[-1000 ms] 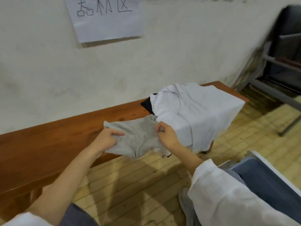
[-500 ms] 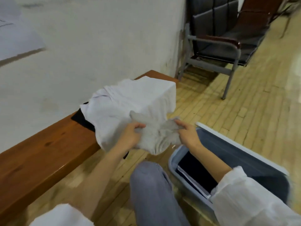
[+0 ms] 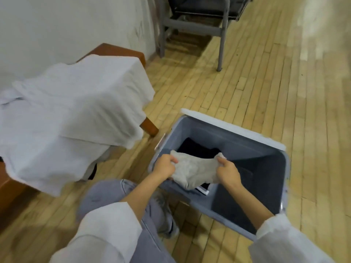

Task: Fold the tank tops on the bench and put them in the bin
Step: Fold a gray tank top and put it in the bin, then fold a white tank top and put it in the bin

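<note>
A folded grey tank top (image 3: 193, 170) hangs over the near left part of the blue-grey bin (image 3: 266, 164). My left hand (image 3: 164, 167) grips its left edge and my right hand (image 3: 228, 172) grips its right edge. Inside the bin lies a dark folded garment (image 3: 197, 149) with a white-edged piece below it. White garments (image 3: 72, 114) drape over the end of the wooden bench (image 3: 121, 52) at the left.
The bin stands on the pale wood floor (image 3: 266, 82) to the right of the bench leg (image 3: 150, 128). A grey metal chair (image 3: 193, 27) stands by the wall at the top. My knee in grey trousers (image 3: 106, 194) is between bench and bin.
Both hands carried the grey tank top from the bench rightward and down, over the bin. The view swung right from the bench to the bin.
</note>
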`<control>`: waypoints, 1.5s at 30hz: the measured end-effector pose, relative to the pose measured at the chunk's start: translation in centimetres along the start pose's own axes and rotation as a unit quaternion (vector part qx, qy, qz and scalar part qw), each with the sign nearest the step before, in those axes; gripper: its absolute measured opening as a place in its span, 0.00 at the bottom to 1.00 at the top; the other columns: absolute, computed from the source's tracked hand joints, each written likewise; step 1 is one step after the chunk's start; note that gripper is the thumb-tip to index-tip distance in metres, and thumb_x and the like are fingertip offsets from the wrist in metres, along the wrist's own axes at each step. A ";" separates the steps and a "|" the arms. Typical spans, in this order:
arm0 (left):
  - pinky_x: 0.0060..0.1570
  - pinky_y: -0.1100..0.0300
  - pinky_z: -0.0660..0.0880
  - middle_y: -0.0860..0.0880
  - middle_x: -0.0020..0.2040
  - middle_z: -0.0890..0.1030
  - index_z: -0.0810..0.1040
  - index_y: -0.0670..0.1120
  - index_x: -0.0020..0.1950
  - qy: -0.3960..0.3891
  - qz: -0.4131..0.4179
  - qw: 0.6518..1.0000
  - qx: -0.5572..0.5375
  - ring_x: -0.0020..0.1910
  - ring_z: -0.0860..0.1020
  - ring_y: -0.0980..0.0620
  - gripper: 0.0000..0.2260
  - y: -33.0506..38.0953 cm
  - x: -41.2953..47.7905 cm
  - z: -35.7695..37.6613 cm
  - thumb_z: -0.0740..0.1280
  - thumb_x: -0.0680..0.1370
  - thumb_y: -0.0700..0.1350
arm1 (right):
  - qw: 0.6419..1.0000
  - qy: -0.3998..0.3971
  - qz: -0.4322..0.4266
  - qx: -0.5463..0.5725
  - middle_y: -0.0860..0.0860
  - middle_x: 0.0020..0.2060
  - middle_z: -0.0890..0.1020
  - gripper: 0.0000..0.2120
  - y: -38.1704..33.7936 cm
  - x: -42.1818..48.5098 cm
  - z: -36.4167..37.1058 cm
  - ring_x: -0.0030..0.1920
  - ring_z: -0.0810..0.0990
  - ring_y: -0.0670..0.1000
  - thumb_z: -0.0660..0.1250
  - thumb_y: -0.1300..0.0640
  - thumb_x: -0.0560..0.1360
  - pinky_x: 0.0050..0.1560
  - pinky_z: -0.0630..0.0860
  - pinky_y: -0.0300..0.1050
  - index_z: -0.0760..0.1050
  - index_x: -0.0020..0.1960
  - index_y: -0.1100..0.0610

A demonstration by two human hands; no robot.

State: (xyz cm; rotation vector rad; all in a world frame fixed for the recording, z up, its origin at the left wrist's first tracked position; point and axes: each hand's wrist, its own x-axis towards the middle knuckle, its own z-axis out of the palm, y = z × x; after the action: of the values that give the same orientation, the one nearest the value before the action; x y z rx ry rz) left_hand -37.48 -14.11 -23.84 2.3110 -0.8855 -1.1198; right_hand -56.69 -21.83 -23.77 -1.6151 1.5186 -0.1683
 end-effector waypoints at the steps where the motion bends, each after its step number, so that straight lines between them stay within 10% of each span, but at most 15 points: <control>1: 0.50 0.50 0.78 0.44 0.58 0.76 0.79 0.43 0.58 -0.014 -0.002 1.000 0.011 0.56 0.76 0.39 0.16 -0.5 0.7 1.0 0.58 0.76 0.31 | 1.000 -0.003 0.014 -0.001 0.57 0.71 0.69 0.26 1.2 0.6 0.4 0.61 0.74 0.63 0.52 0.67 0.77 0.52 0.71 0.48 0.66 0.73 0.53; 12: 0.61 0.56 0.70 0.46 0.69 0.69 0.74 0.46 0.65 -0.072 0.065 0.989 0.115 0.66 0.71 0.44 0.20 2.2 10.0 3.9 0.57 0.76 0.33 | 0.986 0.094 0.087 0.107 0.57 0.65 0.75 0.22 3.4 8.0 3.7 0.62 0.75 0.58 0.56 0.64 0.77 0.57 0.71 0.47 0.71 0.70 0.56; 17: 0.46 0.52 0.70 0.45 0.62 0.69 0.75 0.42 0.58 -0.042 0.143 0.976 0.160 0.56 0.74 0.41 0.15 2.4 15.3 5.5 0.59 0.74 0.32 | 0.963 0.198 0.048 0.178 0.52 0.65 0.75 0.19 4.4 12.5 5.8 0.64 0.73 0.53 0.57 0.65 0.77 0.61 0.68 0.44 0.74 0.65 0.55; 23: 0.62 0.47 0.68 0.39 0.69 0.64 0.69 0.38 0.65 -0.108 0.092 0.946 0.291 0.63 0.68 0.38 0.16 -1.2 19.9 8.5 0.58 0.78 0.36 | 0.989 0.047 0.085 0.109 0.58 0.71 0.66 0.28 10.4 15.1 11.9 0.70 0.67 0.60 0.61 0.69 0.75 0.66 0.66 0.50 0.64 0.73 0.58; 32: 0.59 0.52 0.71 0.40 0.69 0.63 0.66 0.40 0.68 -0.010 0.017 0.904 0.426 0.66 0.67 0.41 0.20 -4.0 19.5 11.6 0.63 0.77 0.36 | 0.984 0.085 0.139 0.074 0.55 0.73 0.61 0.28 12.7 13.7 13.5 0.66 0.69 0.60 0.62 0.65 0.75 0.61 0.69 0.53 0.64 0.73 0.52; 38: 0.73 0.47 0.53 0.39 0.78 0.47 0.59 0.41 0.74 0.023 0.121 0.857 0.501 0.75 0.53 0.39 0.23 -5.2 18.5 13.9 0.60 0.79 0.40 | 0.964 0.167 -0.139 -0.150 0.66 0.70 0.65 0.31 12.0 16.7 14.0 0.70 0.64 0.64 0.68 0.75 0.65 0.68 0.65 0.59 0.69 0.68 0.66; 45: 0.70 0.36 0.56 0.41 0.75 0.31 0.41 0.50 0.78 -0.132 0.000 0.875 0.466 0.74 0.42 0.31 0.37 -6.5 19.4 15.6 0.64 0.78 0.40 | 0.959 -0.038 -0.068 -0.274 0.60 0.77 0.45 0.57 13.9 19.1 16.3 0.77 0.42 0.57 0.52 0.22 0.65 0.74 0.36 0.48 0.42 0.78 0.60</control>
State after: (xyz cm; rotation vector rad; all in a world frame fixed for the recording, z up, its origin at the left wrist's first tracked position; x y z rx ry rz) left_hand -38.54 -24.55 -47.32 2.8989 -1.8530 -1.1785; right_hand -52.08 -28.22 -51.38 -2.1326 1.4717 0.2626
